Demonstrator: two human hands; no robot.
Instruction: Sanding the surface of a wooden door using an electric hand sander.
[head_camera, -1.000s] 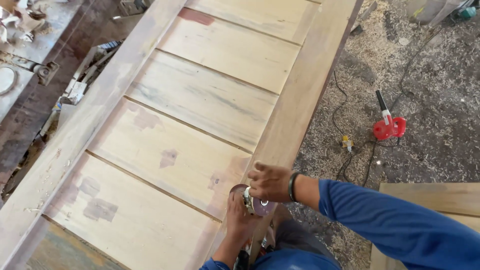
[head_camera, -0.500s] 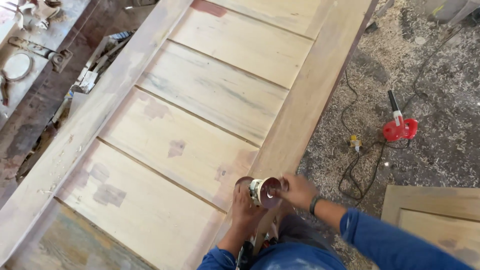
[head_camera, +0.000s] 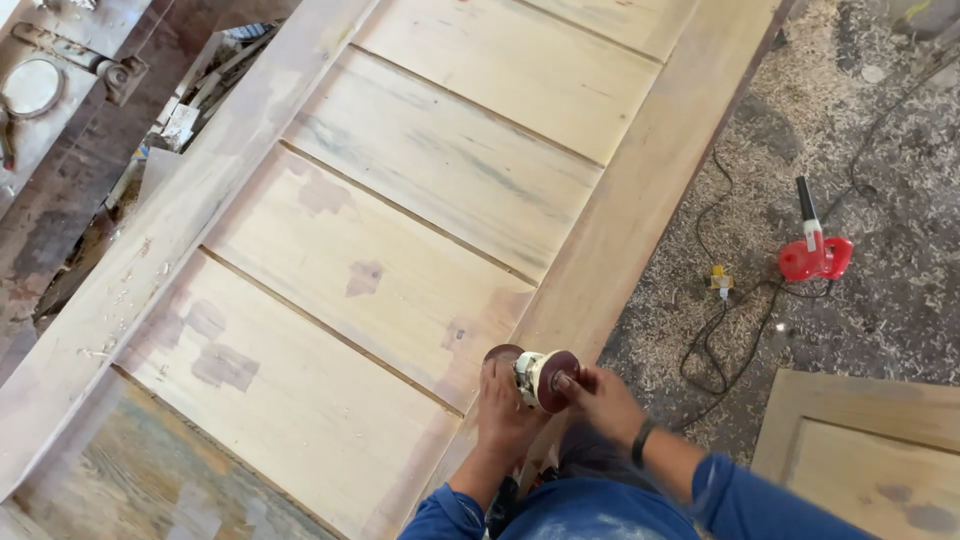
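Left hand (head_camera: 505, 410) and right hand (head_camera: 600, 400) (2 closed grips) clasp the sander (head_camera: 540, 375) over the wooden door (head_camera: 420, 210)

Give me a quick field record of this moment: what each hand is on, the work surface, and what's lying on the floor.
left hand: gripping the body of a small handheld sander with round reddish-brown discs
right hand: fingers on the sander's right disc
work surface: large pale wooden panelled door, lying flat, grey filler patches showing
floor: wood shavings, red handheld power tool, black cable
lower right: second wooden panel
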